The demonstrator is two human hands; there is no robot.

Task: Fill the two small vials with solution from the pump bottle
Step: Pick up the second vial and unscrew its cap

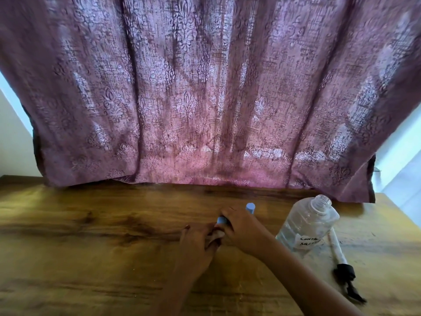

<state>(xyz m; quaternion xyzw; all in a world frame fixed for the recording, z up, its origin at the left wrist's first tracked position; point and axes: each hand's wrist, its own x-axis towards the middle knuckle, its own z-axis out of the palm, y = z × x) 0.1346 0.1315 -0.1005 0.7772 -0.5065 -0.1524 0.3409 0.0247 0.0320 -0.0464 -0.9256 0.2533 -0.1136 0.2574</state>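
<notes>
Bottle [307,222] stands open on the counter [91,236], with the pump [345,270] lying beside it. Right hand [241,226] curls round a blue-capped vial [221,220]. Left hand [197,242] appears to pinch its base, which is partly hidden. Second vial [250,207] stands just behind. Judged step: working the cap. Next calls for a steady twist with the vial upright.

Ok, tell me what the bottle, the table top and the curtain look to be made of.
Bottle: probably clear plastic; see-through and glossy, with a moulded threaded neck.
Table top: wood or wood-look laminate; brown grain and knots, slight sheen.
Curtain: woven fabric, mauve with a raised damask pattern; it hangs in folds and light shows through.
</notes>
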